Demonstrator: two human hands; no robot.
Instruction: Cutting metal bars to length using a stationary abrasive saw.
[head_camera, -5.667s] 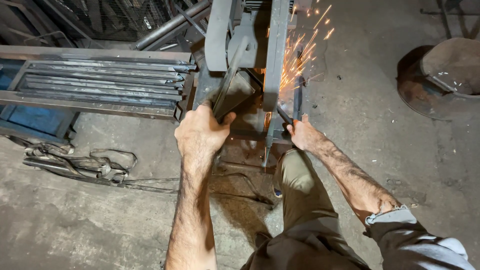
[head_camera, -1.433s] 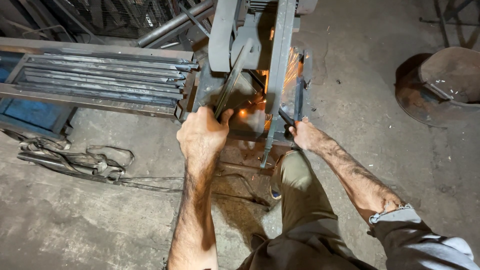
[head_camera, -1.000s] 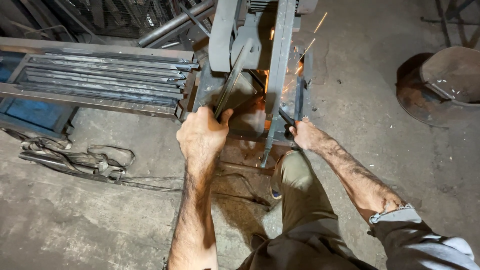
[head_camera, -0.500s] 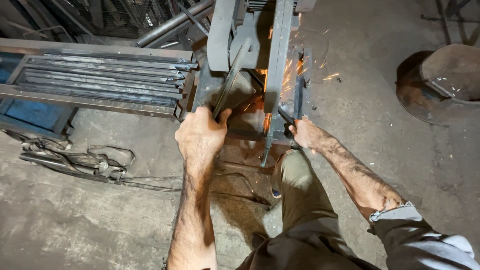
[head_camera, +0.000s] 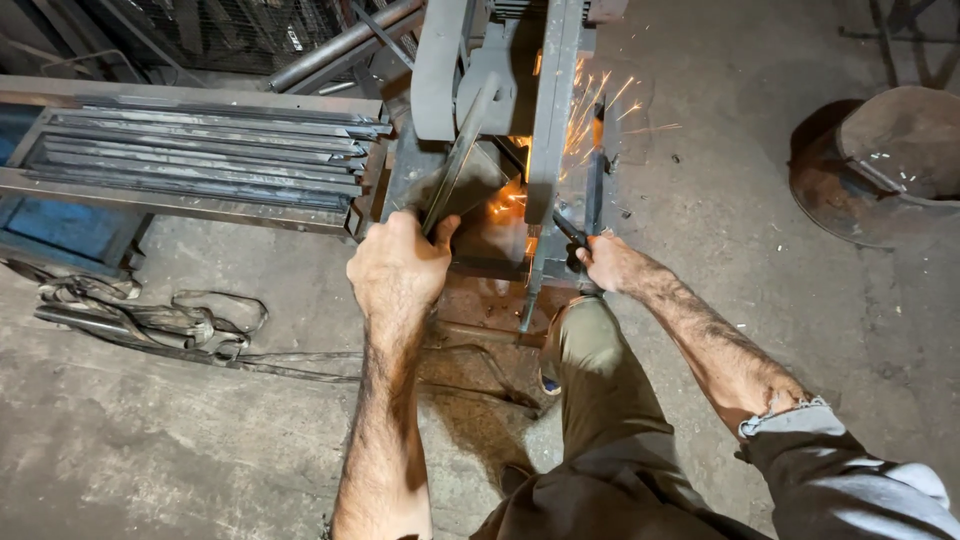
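A flat metal strip (head_camera: 455, 165) runs diagonally up from the middle of the frame into a grey cut-off saw (head_camera: 540, 110), where orange sparks (head_camera: 590, 100) spray at the top centre. The left hand (head_camera: 398, 265) is wrapped tightly around the strip's lower end, fingers curled shut over it. Just right of it, the right hand (head_camera: 608, 262) is closed around a dark handle (head_camera: 572, 232) beside the saw's upright frame. A knee in olive trousers (head_camera: 590, 350) sits directly below the saw. In the upper left, a rack of long steel strips (head_camera: 200, 150) ends right beside the saw, hemming in the left hand's side. Coiled cables (head_camera: 150, 320) lie on the concrete floor (head_camera: 150, 440) at left. A rusty round pan (head_camera: 880, 165) sits well apart at upper right, with open floor between.
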